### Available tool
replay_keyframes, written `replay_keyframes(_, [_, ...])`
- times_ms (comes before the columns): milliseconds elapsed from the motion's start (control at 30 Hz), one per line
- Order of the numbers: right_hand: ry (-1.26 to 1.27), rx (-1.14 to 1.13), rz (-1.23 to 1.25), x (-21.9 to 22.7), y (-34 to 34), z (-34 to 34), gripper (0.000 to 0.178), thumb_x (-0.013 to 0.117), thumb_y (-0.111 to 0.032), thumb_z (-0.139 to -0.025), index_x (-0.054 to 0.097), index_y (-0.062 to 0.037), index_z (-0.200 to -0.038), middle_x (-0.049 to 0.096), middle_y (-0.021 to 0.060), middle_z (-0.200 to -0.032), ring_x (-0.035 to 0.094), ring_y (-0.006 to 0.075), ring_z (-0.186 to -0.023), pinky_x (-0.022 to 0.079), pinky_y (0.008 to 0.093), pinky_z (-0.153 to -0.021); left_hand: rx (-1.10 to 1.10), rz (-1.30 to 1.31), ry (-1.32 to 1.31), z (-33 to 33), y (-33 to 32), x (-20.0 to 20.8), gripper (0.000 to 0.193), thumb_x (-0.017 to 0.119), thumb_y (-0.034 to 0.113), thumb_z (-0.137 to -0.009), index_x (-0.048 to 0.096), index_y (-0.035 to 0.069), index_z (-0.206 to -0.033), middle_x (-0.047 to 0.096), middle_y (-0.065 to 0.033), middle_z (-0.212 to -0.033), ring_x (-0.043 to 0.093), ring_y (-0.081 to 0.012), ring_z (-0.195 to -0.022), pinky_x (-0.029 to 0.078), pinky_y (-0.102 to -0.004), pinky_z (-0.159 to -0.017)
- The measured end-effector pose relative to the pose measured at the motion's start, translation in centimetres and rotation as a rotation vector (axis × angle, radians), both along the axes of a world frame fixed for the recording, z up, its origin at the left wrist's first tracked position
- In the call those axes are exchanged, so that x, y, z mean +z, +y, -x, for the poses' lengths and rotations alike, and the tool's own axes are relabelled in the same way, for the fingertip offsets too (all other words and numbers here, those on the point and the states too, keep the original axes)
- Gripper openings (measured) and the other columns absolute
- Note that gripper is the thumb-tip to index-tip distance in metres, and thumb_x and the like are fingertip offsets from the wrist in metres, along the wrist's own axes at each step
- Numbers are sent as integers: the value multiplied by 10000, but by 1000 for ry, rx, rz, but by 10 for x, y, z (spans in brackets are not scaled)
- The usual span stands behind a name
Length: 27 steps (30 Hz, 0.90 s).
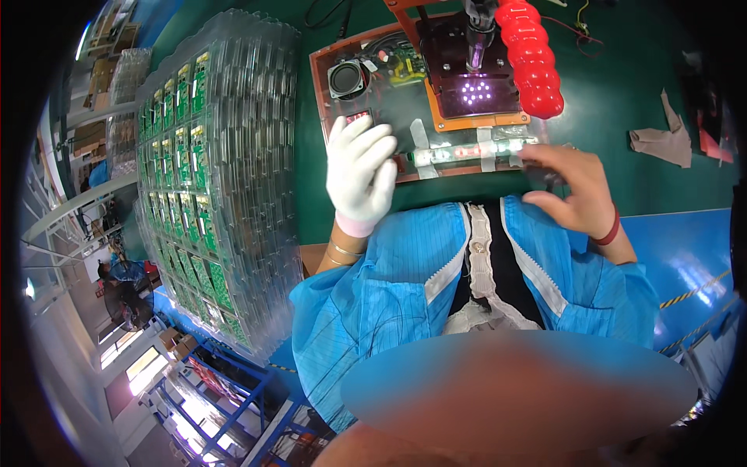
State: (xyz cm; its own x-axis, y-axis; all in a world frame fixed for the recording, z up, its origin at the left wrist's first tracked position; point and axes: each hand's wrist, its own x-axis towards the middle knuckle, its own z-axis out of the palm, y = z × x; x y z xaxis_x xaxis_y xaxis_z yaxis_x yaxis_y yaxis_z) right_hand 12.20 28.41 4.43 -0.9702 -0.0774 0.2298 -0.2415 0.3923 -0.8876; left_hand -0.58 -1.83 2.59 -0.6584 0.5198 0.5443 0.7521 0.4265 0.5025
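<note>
My left hand (pixel 361 175), in a white glove, is raised with its fingers stretched out and its thumb a little apart, holding nothing I can see. It hovers at the left side of a shallow clear-topped test fixture (pixel 317 86), partly covering a red digit display (pixel 358 117). My bare right hand (pixel 577 187) has its thumb and fingers apart. Its fingertips are by the right end of a lit strip (pixel 459 153), which is taped to the fixture's front edge. A dark, blurred thing (pixel 554 180) shows between thumb and fingers; I cannot tell whether they touch it.
Stacked clear plastic trays (pixel 261 156) with green circuit boards (pixel 200 159) stand on the left. A speaker (pixel 349 79) sits in the fixture. Behind it, a dark plate (pixel 459 58) shows lit dots under a red ribbed hose (pixel 532 58). A beige cloth (pixel 664 140) lies at right.
</note>
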Motion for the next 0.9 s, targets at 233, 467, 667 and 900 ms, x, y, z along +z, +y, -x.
replay_keyframes(233, [295, 27, -529, -13, -17, 4, 522, 834, -194, -769, 690, -53, -1251, 733, 89, -1199, 697, 211, -828, 544, 286, -736, -79, 10, 21, -3, 13, -10, 250, 664, 55, -760, 734, 49, -1000, 725, -63, -1099, 614, -302, -1133, 366, -488, -1140])
replay_keyframes(467, [206, 16, -652, -4, -26, 1, 512, 833, -177, -770, 687, -49, -1243, 722, 87, -1239, 713, 216, -871, 558, 298, -755, -119, 64, 10, -4, 16, -15, 254, 680, 76, -765, 729, 59, -1013, 724, -61, -1118, 614, -306, -1147, 371, -497, -1137])
replay_keyframes(667, [238, -24, -581, -11, -29, 1, 502, 830, -167, -773, 683, -40, -1236, 712, 90, -1258, 719, 221, -899, 558, 297, -759, -213, 48, 89, -4, 24, -18, 277, 708, 113, -769, 716, 77, -1043, 715, -67, -1154, 616, -314, -1164, 383, -516, -1126])
replay_keyframes(900, [215, -30, -538, -14, -27, 0, 497, 836, -157, -768, 681, -32, -1223, 713, 94, -1254, 720, 233, -909, 561, 304, -762, -229, 94, 163, -3, 23, -24, 293, 730, 148, -769, 727, 99, -1058, 715, -83, -1172, 628, -340, -1156, 415, -527, -1096])
